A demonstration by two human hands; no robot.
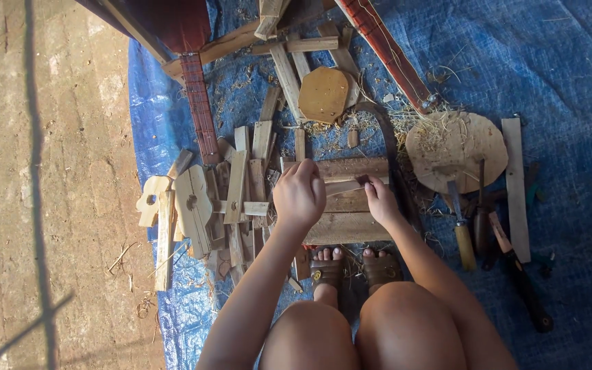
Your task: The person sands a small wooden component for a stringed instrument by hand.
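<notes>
Seated woodworker at a blue tarp (570, 62) spread on the floor, near its left edge. The left hand (299, 195) closes its grip over a pale wooden strip (342, 186); the right hand (380, 200) pinches the strip's far end. It rests on rough planks (347, 226) before the sandalled feet. Firm support at both ends should keep it steady. Round plywood disc (457, 147), chisels (462, 229) lie right.

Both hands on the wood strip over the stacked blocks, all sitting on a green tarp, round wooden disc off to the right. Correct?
Not quite: the tarp is blue, not green, as the head view shows. The rest holds: the left hand and right hand are both on the wood strip over the stacked blocks, and the round wooden disc lies to the right.
</notes>
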